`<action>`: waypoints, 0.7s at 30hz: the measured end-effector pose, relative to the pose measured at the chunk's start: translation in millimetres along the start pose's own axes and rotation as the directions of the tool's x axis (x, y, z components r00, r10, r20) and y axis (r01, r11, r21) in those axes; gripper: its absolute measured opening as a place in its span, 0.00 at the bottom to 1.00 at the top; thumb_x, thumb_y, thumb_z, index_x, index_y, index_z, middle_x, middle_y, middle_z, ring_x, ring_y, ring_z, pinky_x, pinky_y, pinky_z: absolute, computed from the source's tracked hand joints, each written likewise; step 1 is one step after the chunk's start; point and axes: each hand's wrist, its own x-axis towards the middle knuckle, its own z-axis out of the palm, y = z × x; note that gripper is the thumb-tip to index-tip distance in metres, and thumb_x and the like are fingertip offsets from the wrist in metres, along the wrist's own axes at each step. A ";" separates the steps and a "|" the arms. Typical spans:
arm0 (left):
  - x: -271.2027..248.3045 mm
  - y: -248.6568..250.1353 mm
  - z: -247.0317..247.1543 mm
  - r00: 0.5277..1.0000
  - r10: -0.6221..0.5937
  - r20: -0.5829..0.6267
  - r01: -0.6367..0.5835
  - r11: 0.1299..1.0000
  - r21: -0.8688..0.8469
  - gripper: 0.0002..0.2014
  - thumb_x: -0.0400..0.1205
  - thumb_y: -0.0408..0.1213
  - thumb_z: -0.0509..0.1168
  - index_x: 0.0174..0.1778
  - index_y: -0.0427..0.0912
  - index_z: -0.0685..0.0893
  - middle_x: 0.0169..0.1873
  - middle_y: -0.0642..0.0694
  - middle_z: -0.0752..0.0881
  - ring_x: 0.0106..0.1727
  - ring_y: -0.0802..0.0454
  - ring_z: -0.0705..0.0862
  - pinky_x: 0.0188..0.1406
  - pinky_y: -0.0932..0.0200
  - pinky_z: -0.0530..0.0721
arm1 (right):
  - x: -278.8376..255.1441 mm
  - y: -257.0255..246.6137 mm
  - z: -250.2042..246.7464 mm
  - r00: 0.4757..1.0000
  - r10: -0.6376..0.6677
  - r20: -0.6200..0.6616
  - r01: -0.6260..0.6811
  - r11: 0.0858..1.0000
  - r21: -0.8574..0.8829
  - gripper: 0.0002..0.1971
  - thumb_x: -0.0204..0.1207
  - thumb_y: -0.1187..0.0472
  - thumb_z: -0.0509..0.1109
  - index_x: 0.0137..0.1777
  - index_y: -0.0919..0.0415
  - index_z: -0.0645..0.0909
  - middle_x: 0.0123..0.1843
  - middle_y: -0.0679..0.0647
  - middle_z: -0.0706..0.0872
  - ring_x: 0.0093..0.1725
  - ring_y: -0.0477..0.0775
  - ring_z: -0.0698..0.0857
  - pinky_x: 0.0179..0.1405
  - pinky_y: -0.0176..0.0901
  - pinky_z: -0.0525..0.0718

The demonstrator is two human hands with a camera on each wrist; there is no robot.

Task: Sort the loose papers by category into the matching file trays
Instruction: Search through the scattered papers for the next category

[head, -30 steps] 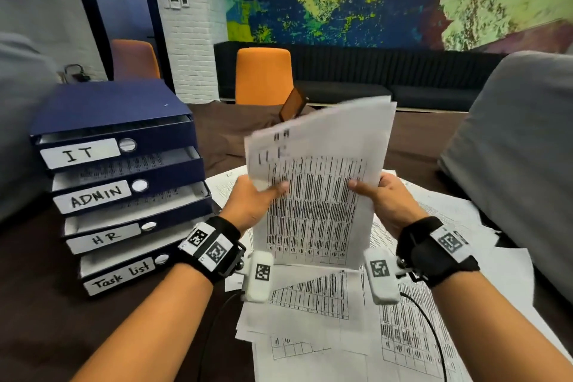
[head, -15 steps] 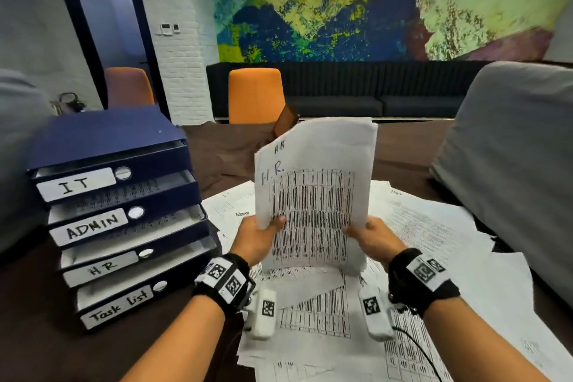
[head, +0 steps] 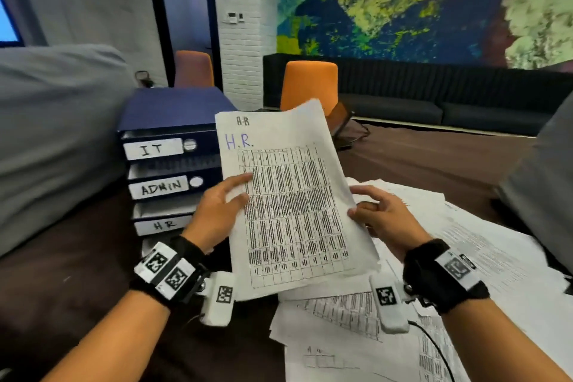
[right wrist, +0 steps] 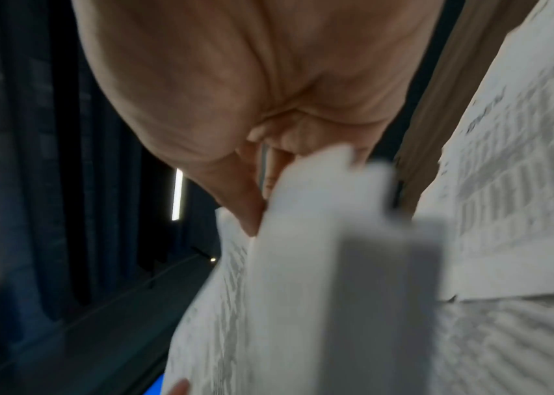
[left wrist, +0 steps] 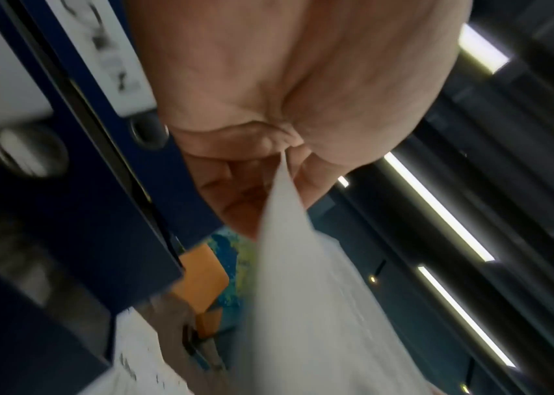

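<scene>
Both hands hold up one printed sheet above the worktop (head: 434, 152). At nine o'clock of the sheet, the left hand (head: 217, 211) pinches its edge, thumb lying across the printed table on the front, fingers behind. At three o'clock, the right hand (head: 381, 217) grips the opposite edge with curled fingers. This HR sheet (head: 291, 195) tilts slightly, with "H.R." handwritten at its top. Toward ten o'clock stands a blue stack of file trays (head: 173, 164), labelled IT, ADMIN and HR from the top down; the sheet partly covers the stack's right side. From three to six o'clock, loose papers (head: 465, 257) lie scattered over the brown worktop beneath the hands.
</scene>
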 end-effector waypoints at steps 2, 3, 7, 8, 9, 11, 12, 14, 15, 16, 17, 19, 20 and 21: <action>-6.6 0.8 -19.5 0.999 -0.031 -0.006 0.031 0.998 -0.050 0.16 0.89 0.32 0.60 0.62 0.59 0.86 0.65 0.59 0.83 0.65 0.63 0.82 0.59 0.76 0.78 | 0.3 -9.6 9.2 0.999 -0.038 0.011 0.038 0.999 0.030 0.21 0.78 0.75 0.70 0.68 0.56 0.82 0.40 0.62 0.91 0.39 0.56 0.90 0.39 0.45 0.88; -10.6 -0.8 -29.0 0.997 -0.068 -0.020 0.066 0.993 -0.099 0.17 0.90 0.31 0.59 0.60 0.58 0.87 0.64 0.57 0.85 0.65 0.60 0.84 0.62 0.69 0.81 | 1.6 -13.2 14.2 0.998 -0.056 0.030 0.055 0.998 0.032 0.24 0.79 0.75 0.70 0.69 0.52 0.81 0.43 0.66 0.91 0.40 0.58 0.90 0.42 0.47 0.88; -30.3 -3.9 -52.8 0.979 -0.202 0.016 0.201 0.960 -0.192 0.19 0.90 0.24 0.53 0.73 0.44 0.77 0.48 0.62 0.91 0.52 0.70 0.88 0.44 0.77 0.83 | 7.8 -20.3 32.3 0.995 -0.076 0.065 0.080 0.995 -0.052 0.26 0.80 0.73 0.69 0.72 0.46 0.79 0.36 0.65 0.89 0.29 0.50 0.84 0.33 0.38 0.83; -35.9 -2.8 -56.4 0.977 -0.211 0.031 0.213 0.961 -0.175 0.20 0.90 0.25 0.53 0.76 0.43 0.75 0.55 0.60 0.90 0.56 0.71 0.85 0.45 0.80 0.81 | 7.9 -20.9 37.6 0.995 -0.068 0.079 0.072 0.996 -0.050 0.25 0.81 0.73 0.69 0.71 0.47 0.80 0.34 0.60 0.90 0.28 0.48 0.84 0.30 0.36 0.82; -40.4 -1.7 -58.4 0.977 -0.210 0.031 0.212 0.966 -0.149 0.20 0.90 0.25 0.53 0.78 0.42 0.74 0.65 0.57 0.85 0.63 0.70 0.81 0.48 0.83 0.78 | 7.6 -20.2 40.9 0.993 -0.059 0.099 0.063 0.997 -0.044 0.24 0.80 0.74 0.69 0.71 0.49 0.80 0.35 0.58 0.90 0.29 0.49 0.85 0.33 0.38 0.83; -51.0 -3.4 -64.7 0.979 -0.202 0.016 0.202 0.969 -0.144 0.20 0.90 0.25 0.54 0.78 0.40 0.75 0.71 0.54 0.79 0.67 0.68 0.78 0.53 0.84 0.76 | 3.2 -18.4 46.2 0.987 -0.043 0.156 0.047 0.999 -0.019 0.22 0.79 0.76 0.68 0.69 0.56 0.83 0.31 0.55 0.89 0.29 0.49 0.84 0.33 0.37 0.83; -57.1 -7.4 -68.2 0.978 -0.210 0.008 0.209 0.965 -0.160 0.19 0.89 0.25 0.54 0.76 0.40 0.77 0.68 0.54 0.81 0.62 0.71 0.81 0.52 0.82 0.78 | -2.1 -18.1 47.8 0.981 -0.038 0.188 0.041 0.999 -0.012 0.20 0.79 0.78 0.67 0.66 0.60 0.85 0.28 0.52 0.85 0.26 0.46 0.81 0.30 0.32 0.80; -71.8 -11.4 -73.7 0.970 -0.242 -0.002 0.238 0.954 -0.180 0.19 0.89 0.25 0.55 0.73 0.41 0.79 0.60 0.59 0.87 0.59 0.71 0.85 0.50 0.78 0.81 | -13.1 -17.7 49.3 0.969 -0.045 0.242 0.052 0.998 -0.022 0.14 0.77 0.77 0.69 0.55 0.64 0.90 0.29 0.58 0.83 0.29 0.47 0.79 0.35 0.33 0.77; -80.1 -12.3 -76.6 0.968 -0.251 -0.001 0.246 0.952 -0.180 0.18 0.89 0.25 0.55 0.72 0.41 0.81 0.58 0.61 0.88 0.61 0.70 0.85 0.52 0.78 0.81 | -18.2 -17.9 49.8 0.965 -0.049 0.256 0.058 0.998 -0.028 0.12 0.76 0.77 0.70 0.49 0.63 0.91 0.34 0.64 0.86 0.35 0.52 0.81 0.42 0.37 0.77; -87.9 -11.9 -79.1 0.968 -0.250 -0.004 0.245 0.953 -0.176 0.18 0.89 0.25 0.55 0.71 0.40 0.81 0.56 0.62 0.89 0.62 0.70 0.85 0.53 0.78 0.81 | -24.2 -20.5 50.3 0.963 -0.055 0.264 0.062 0.998 -0.021 0.11 0.75 0.76 0.70 0.44 0.64 0.91 0.38 0.66 0.88 0.38 0.53 0.83 0.44 0.39 0.79; -94.3 -12.8 -82.2 0.968 -0.251 -0.013 0.245 0.953 -0.179 0.18 0.88 0.25 0.55 0.71 0.40 0.82 0.54 0.63 0.90 0.59 0.71 0.85 0.51 0.79 0.80 | -27.7 -21.4 50.5 0.963 -0.057 0.264 0.064 0.998 -0.015 0.11 0.75 0.77 0.70 0.40 0.65 0.91 0.39 0.64 0.89 0.38 0.52 0.85 0.43 0.36 0.81; -106.4 -11.6 -87.3 0.965 -0.258 -0.034 0.247 0.949 -0.194 0.17 0.88 0.24 0.55 0.69 0.39 0.82 0.51 0.65 0.90 0.54 0.75 0.86 0.46 0.82 0.78 | -33.6 -21.9 50.5 0.963 -0.056 0.265 0.057 0.998 0.002 0.10 0.75 0.78 0.69 0.40 0.68 0.89 0.35 0.58 0.90 0.34 0.45 0.87 0.35 0.28 0.82; -111.7 -11.4 -89.5 0.967 -0.253 -0.044 0.240 0.952 -0.188 0.17 0.88 0.25 0.55 0.69 0.39 0.82 0.51 0.65 0.89 0.53 0.76 0.86 0.46 0.83 0.77 | -37.5 -23.1 52.6 0.962 -0.055 0.268 0.052 0.998 0.019 0.08 0.74 0.78 0.69 0.41 0.69 0.88 0.35 0.56 0.90 0.33 0.44 0.87 0.33 0.27 0.82; -114.6 -12.0 -91.2 0.968 -0.245 -0.052 0.233 0.958 -0.169 0.17 0.88 0.25 0.56 0.69 0.39 0.83 0.52 0.66 0.89 0.54 0.76 0.85 0.47 0.83 0.77 | -38.8 -23.0 54.0 0.960 -0.057 0.275 0.050 0.998 0.033 0.07 0.74 0.78 0.69 0.42 0.70 0.88 0.35 0.56 0.90 0.32 0.43 0.87 0.32 0.27 0.81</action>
